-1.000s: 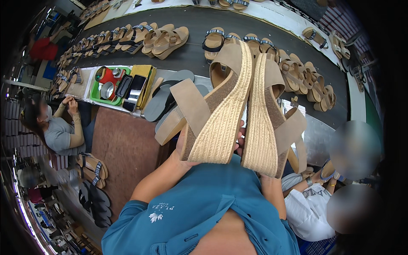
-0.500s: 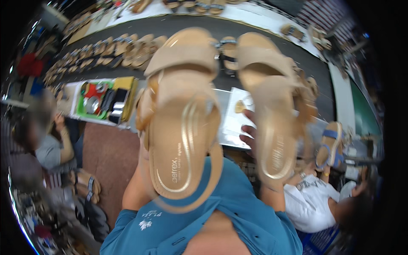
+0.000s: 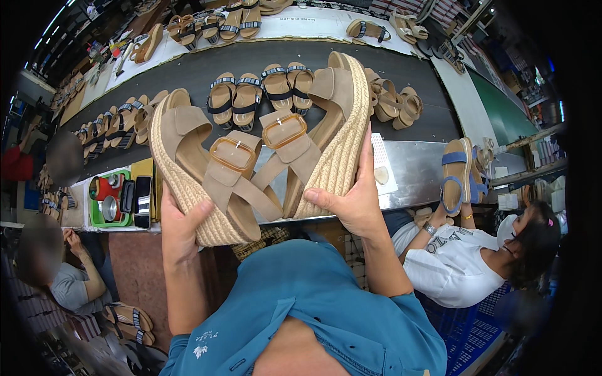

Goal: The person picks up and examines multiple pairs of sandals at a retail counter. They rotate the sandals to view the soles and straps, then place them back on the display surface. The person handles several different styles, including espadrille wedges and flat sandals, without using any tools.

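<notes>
the left hand (image 3: 182,227) is grasping a beige wedge sandal (image 3: 193,156) left of the frame's centre, its thumb pressing on the woven sole (image 3: 216,220). the right hand (image 3: 354,210) is gripping a matching sandal (image 3: 335,147) just right of centre, thumb likewise on the weave; most other fingers are hiding behind. the buckled straps (image 3: 288,150) are sitting side by side near the middle. striped sandals (image 3: 221,95) are standing on a dark belt (image 3: 179,72) at upper middle; at right, a person in white (image 3: 451,266) is holding blue-strapped sandals (image 3: 454,158).

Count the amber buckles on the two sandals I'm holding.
2: one buckle on the sandal in your left hand, another buckle on the sandal in your right hand. Neither is hidden.
</notes>
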Motion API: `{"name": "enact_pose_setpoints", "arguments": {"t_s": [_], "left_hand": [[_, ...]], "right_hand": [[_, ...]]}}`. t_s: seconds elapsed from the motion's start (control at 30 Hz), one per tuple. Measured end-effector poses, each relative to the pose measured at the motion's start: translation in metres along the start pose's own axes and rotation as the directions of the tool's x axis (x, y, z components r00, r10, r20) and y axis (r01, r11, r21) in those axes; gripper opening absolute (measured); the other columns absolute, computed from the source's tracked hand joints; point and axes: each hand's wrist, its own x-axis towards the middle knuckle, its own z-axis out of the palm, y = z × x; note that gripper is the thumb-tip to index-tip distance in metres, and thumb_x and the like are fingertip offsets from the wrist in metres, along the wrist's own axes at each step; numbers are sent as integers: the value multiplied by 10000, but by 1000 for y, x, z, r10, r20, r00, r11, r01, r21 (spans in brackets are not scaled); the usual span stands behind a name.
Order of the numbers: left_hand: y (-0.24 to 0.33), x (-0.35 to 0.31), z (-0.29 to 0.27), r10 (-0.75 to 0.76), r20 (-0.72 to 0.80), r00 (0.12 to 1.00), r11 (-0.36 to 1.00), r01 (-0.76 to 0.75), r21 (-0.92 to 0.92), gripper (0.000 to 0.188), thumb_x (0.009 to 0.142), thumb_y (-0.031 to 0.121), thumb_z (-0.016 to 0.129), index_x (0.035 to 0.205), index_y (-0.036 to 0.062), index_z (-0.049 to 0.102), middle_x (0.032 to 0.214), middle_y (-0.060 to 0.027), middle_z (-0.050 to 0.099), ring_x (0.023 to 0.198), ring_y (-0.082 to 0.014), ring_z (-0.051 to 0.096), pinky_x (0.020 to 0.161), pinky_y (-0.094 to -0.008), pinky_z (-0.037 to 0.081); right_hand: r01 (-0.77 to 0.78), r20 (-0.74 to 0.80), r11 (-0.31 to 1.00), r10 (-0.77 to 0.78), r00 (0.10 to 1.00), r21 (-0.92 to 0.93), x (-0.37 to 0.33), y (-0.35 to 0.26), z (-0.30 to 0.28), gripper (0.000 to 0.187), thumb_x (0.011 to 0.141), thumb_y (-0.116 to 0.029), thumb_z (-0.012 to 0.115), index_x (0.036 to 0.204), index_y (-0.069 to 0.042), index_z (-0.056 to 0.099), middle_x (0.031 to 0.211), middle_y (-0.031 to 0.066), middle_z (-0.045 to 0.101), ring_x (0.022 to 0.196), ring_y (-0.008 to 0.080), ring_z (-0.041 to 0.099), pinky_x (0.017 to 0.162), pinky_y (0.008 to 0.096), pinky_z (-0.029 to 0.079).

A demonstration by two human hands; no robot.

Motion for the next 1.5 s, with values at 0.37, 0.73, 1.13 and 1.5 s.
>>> {"name": "enact_pose_setpoints", "arguments": {"t_s": [0.37, 0.73, 1.13, 1.5], "left_hand": [[-3, -1, 7, -66, -160, 985, 991, 45, -126, 527, 993, 153, 547, 1443, -8, 326, 1321, -159, 535, 1174, -204, 581, 1002, -349, 488], [-8, -8, 6, -28, -138, 990, 999, 33, 35, 563, 981, 151, 565, 1459, -28, 328, 1334, -160, 533, 1175, -198, 572, 1003, -325, 472], [1, -12, 2, -141, -146, 979, 990, 140, -16, 727, 842, 66, 680, 1458, -52, 311, 1318, -201, 547, 1161, -243, 605, 992, -350, 509], [11, -17, 5, -188, -145, 971, 982, 189, -8, 849, 757, 105, 739, 1460, -64, 295, 1306, -216, 549, 1153, -266, 613, 986, -364, 516]], "right_hand": [[-37, -58, 984, 48, 997, 175, -4, 13, 2, 743, 1002, -162, 511, 1553, 54, 62, 1556, 201, 283, 1396, 233, 363, 1146, 338, 302], [-218, -71, 950, 239, 968, 225, 0, 20, 1, 794, 963, -232, 640, 1528, 67, 170, 1388, 198, 484, 1242, 212, 519, 1042, 324, 432], [-294, 88, 942, 283, 955, 165, -9, -17, -3, 1170, 769, -109, 826, 1549, 43, -32, 1425, 200, 408, 1256, 224, 504, 1051, 344, 429], [-248, 123, 954, 229, 966, 171, -14, -28, -8, 1131, 801, -77, 791, 1544, 55, -52, 1521, 210, 303, 1338, 238, 426, 1095, 338, 377]]}}
